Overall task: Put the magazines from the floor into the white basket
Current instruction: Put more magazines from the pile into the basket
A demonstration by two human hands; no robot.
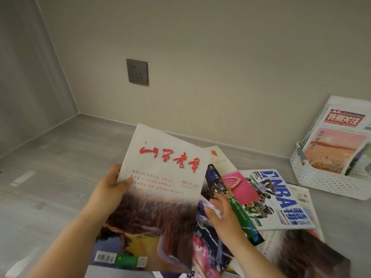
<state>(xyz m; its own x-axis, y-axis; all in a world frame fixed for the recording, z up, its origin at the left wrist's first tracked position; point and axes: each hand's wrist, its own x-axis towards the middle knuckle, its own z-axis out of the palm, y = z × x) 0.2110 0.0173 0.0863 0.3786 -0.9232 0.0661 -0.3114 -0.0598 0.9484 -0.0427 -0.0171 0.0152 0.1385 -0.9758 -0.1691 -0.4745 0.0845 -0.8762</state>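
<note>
My left hand grips the left edge of a white magazine with red brush lettering and a reddish landscape, lifted off the floor and tilted. My right hand rests on a dark purple magazine in the pile below, fingers curled at the edge of a green-spined one. An NBA basketball magazine and a pink-covered one lie on the floor to the right. The white perforated basket stands at the far right against the wall, holding several upright magazines.
Grey wood-look floor spreads to the left. A beige wall runs behind with a dark power socket. A room corner lies at the left. More magazines overlap at the bottom right.
</note>
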